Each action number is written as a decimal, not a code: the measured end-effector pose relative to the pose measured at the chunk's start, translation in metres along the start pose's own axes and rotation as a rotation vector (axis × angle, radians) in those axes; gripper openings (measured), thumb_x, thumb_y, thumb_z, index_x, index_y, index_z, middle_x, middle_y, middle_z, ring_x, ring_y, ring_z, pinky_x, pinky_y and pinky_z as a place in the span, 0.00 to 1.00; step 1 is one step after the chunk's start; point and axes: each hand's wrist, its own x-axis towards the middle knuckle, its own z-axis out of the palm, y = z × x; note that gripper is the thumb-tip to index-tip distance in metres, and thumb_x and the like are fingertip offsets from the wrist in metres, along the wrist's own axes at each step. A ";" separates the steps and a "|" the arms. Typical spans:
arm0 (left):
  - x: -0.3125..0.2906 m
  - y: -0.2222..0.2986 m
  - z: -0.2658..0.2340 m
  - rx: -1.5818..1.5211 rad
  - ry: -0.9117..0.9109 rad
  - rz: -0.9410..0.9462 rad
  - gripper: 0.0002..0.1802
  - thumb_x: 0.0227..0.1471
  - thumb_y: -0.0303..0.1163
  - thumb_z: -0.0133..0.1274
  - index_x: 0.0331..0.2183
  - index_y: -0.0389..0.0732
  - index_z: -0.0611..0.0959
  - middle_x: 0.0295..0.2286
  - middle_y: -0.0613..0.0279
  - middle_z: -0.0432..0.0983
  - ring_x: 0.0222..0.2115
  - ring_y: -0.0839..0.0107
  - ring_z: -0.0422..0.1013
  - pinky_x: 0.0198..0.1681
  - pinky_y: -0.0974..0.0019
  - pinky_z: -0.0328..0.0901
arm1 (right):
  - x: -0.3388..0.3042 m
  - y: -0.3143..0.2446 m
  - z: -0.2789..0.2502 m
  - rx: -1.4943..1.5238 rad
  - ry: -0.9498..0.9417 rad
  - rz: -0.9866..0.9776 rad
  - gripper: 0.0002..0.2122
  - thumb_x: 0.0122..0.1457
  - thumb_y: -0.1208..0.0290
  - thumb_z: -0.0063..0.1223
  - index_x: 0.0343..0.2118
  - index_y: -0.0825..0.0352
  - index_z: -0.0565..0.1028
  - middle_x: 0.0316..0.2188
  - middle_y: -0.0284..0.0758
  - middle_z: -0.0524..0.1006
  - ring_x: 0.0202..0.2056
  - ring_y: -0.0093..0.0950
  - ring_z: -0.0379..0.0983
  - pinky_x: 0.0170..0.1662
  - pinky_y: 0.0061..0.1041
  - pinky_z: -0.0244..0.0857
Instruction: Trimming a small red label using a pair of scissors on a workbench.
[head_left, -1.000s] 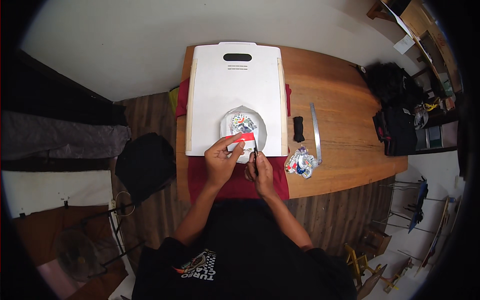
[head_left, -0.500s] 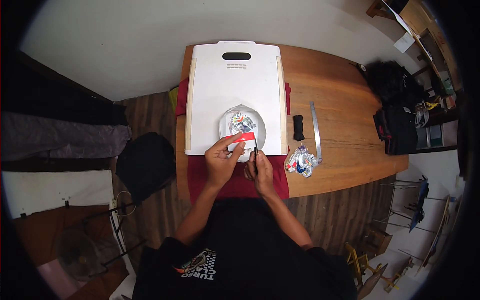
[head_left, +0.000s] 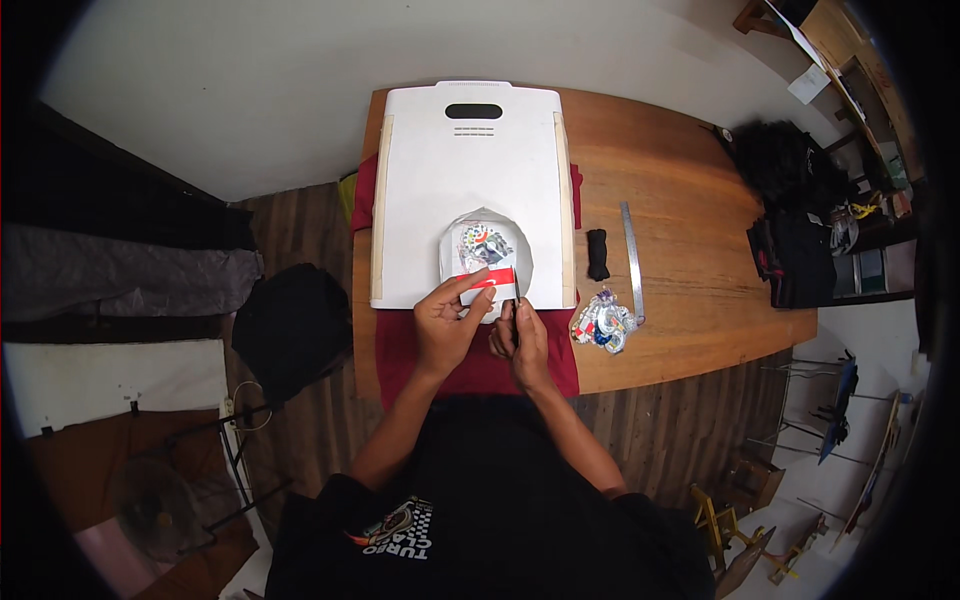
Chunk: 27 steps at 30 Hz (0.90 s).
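While my left hand (head_left: 447,325) pins the red strip (head_left: 490,281) flat on the paper cutout (head_left: 484,246), fingers spread, my right hand (head_left: 522,341) pinches a dark blade (head_left: 516,308) at its five o'clock edge, over the white board (head_left: 470,170). Scraps (head_left: 601,322) lie at three o'clock on the counter (head_left: 690,260).

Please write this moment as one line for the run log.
left hand: presses paper cutout | right hand: holds thin dark tool at cutout edge | base: white board | nearby: metal ruler

left hand (head_left: 447,325) pressing printed paper (head_left: 485,250) | right hand (head_left: 522,340) gripping dark blade (head_left: 516,305)
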 end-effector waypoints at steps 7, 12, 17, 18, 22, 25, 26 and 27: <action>0.000 -0.005 -0.005 0.050 -0.034 0.015 0.18 0.55 0.16 0.58 0.48 0.27 0.80 0.41 0.51 0.78 0.36 0.74 0.76 0.38 0.74 0.76 | 0.001 0.001 -0.001 0.016 0.007 0.016 0.16 0.74 0.56 0.31 0.35 0.63 0.65 0.14 0.24 0.54 0.13 0.16 0.46 0.20 0.20 0.45; -0.001 0.001 -0.001 -0.001 -0.007 -0.012 0.17 0.55 0.15 0.58 0.48 0.27 0.81 0.38 0.57 0.78 0.37 0.78 0.74 0.39 0.76 0.72 | 0.003 0.003 -0.001 -0.007 0.011 0.005 0.16 0.74 0.56 0.31 0.35 0.63 0.65 0.14 0.24 0.55 0.14 0.16 0.46 0.20 0.20 0.45; 0.000 -0.005 -0.004 0.018 -0.015 -0.004 0.17 0.55 0.16 0.58 0.48 0.27 0.81 0.38 0.56 0.78 0.37 0.78 0.74 0.39 0.76 0.72 | 0.004 0.003 -0.001 -0.005 -0.006 0.005 0.16 0.74 0.54 0.30 0.35 0.61 0.64 0.13 0.25 0.55 0.13 0.18 0.46 0.20 0.21 0.46; 0.001 -0.007 -0.004 0.024 -0.019 0.001 0.17 0.55 0.16 0.58 0.48 0.27 0.81 0.38 0.56 0.78 0.37 0.78 0.74 0.39 0.76 0.72 | 0.004 0.003 -0.001 -0.005 -0.005 0.005 0.16 0.74 0.54 0.30 0.35 0.61 0.64 0.13 0.25 0.55 0.13 0.18 0.46 0.20 0.21 0.46; 0.001 -0.006 -0.002 0.013 -0.022 -0.008 0.17 0.55 0.16 0.59 0.48 0.27 0.81 0.38 0.57 0.79 0.36 0.79 0.74 0.38 0.77 0.72 | 0.007 0.000 -0.001 -0.024 0.011 -0.003 0.17 0.74 0.54 0.30 0.36 0.61 0.65 0.13 0.25 0.55 0.13 0.18 0.47 0.20 0.21 0.46; 0.002 -0.012 -0.006 0.040 -0.048 0.019 0.18 0.55 0.15 0.58 0.48 0.26 0.80 0.40 0.52 0.78 0.37 0.75 0.75 0.38 0.73 0.76 | 0.008 0.004 -0.003 -0.036 0.012 -0.007 0.17 0.74 0.53 0.30 0.36 0.61 0.65 0.13 0.25 0.55 0.13 0.18 0.47 0.20 0.21 0.46; 0.003 -0.010 -0.004 0.035 -0.050 0.020 0.18 0.55 0.15 0.58 0.48 0.26 0.80 0.40 0.52 0.78 0.37 0.76 0.75 0.38 0.73 0.76 | 0.008 0.006 -0.004 -0.039 0.010 -0.006 0.17 0.74 0.53 0.30 0.36 0.61 0.65 0.13 0.25 0.55 0.13 0.18 0.47 0.20 0.21 0.46; 0.003 -0.009 -0.003 0.030 -0.051 0.020 0.18 0.55 0.15 0.58 0.48 0.26 0.80 0.40 0.53 0.78 0.37 0.76 0.75 0.37 0.74 0.76 | 0.008 0.007 -0.004 -0.038 0.011 -0.005 0.17 0.74 0.53 0.30 0.36 0.61 0.65 0.13 0.25 0.55 0.13 0.18 0.47 0.20 0.21 0.46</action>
